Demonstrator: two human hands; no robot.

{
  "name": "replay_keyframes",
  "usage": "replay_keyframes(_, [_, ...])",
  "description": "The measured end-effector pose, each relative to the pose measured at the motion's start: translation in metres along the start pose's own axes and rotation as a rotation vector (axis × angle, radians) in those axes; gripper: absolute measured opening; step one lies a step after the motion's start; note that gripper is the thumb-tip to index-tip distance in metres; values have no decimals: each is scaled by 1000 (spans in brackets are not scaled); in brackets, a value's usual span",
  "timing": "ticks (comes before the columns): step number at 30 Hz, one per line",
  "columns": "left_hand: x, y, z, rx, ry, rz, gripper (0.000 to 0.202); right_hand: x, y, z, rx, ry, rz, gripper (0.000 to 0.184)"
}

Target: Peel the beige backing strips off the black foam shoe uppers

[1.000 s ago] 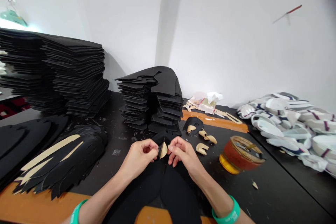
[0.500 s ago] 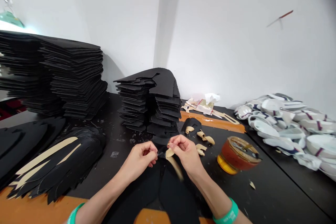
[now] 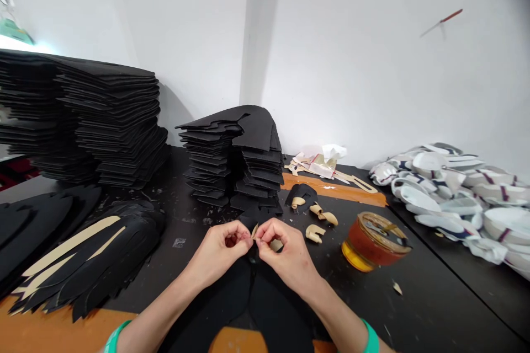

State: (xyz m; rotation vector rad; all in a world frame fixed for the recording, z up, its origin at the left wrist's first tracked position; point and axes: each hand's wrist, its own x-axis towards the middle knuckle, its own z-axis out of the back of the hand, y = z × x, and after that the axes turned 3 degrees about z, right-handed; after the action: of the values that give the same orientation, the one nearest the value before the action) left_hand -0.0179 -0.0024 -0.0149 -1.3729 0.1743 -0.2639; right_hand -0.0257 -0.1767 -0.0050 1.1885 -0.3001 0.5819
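Can (image 3: pixel 375 242) right of right hand (image 3: pixel 285 259)

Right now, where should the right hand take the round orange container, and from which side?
Probably grip the container's round orange body, coming from the near right with the right hand, since curled tan strips lie on its left.

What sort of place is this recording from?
Probably a shoe-making workshop: there are stacks of cut black foam pieces, a heap of white shoe uppers, and an open tin, perhaps of glue.

We see only the tip of the tan piece (image 3: pixel 254 230) between our left hand (image 3: pixel 218 253) and right hand (image 3: pixel 285 258), whose fingers hide the rest.
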Motion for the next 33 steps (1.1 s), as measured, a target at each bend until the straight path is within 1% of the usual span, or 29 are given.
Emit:
replay_keyframes(3, [1, 2, 3, 7, -11, 7, 18, 2, -6, 2, 51, -68, -60, 19])
replay_keyframes(6, [3, -2, 7, -34, -58, 22, 15, 7, -18, 7, 243, -196, -207, 20])
replay_keyframes(9, [4, -6, 8, -130, -104, 64, 13, 12, -31, 11, 415, -301, -355, 28])
replay_keyframes(11, [3, -8, 7, -210, -127, 107, 14, 13, -38, 12, 442, -328, -417, 28])
replay_keyframes(13, [2, -7, 7, -290, -142, 143, 17, 12, -40, 12, 404, -363, -419, 27])
replay_keyframes(14, [2, -6, 7, -326, -148, 152, 18, 11, -38, 12, 351, -389, -390, 27])
replay_keyframes(15, [1, -5, 7, -356, -156, 157, 20, 9, -35, 11, 266, -415, -330, 27])
replay_keyframes(16, [1, -4, 7, -380, -165, 160, 21, 7, -31, 10, 151, -425, -239, 26])
replay_keyframes(17, [1, -4, 8, -398, -175, 161, 22, 5, -26, 9, 20, -402, -123, 24])
replay_keyframes(20, [2, -3, 9, -436, -182, 162, 22, -3, -9, 3, -321, -205, 240, 21])
replay_keyframes(21, [3, -4, 9, -446, -177, 159, 22, -5, -5, 1, -399, -144, 329, 22])
replay_keyframes(23, [3, -4, 9, -461, -170, 153, 22, -7, -2, -3, -518, -76, 443, 22])
replay_keyframes(26, [2, -5, 7, -466, -165, 153, 23, -6, -4, -7, -647, -44, 515, 16])
replay_keyframes(28, [1, -5, 6, -471, -153, 163, 23, -5, -5, -9, -673, -49, 531, 16])
replay_keyframes(30, [1, -3, 6, -537, -138, 158, 18, -5, -4, -11, -637, -75, 530, 18])
replay_keyframes(32, [3, -1, 8, -700, -137, 121, 13, -5, 2, -11, -544, -101, 503, 18])
replay_keyframes(33, [4, 0, 10, -794, -151, 86, 15, -5, 6, -11, -483, -115, 480, 19])
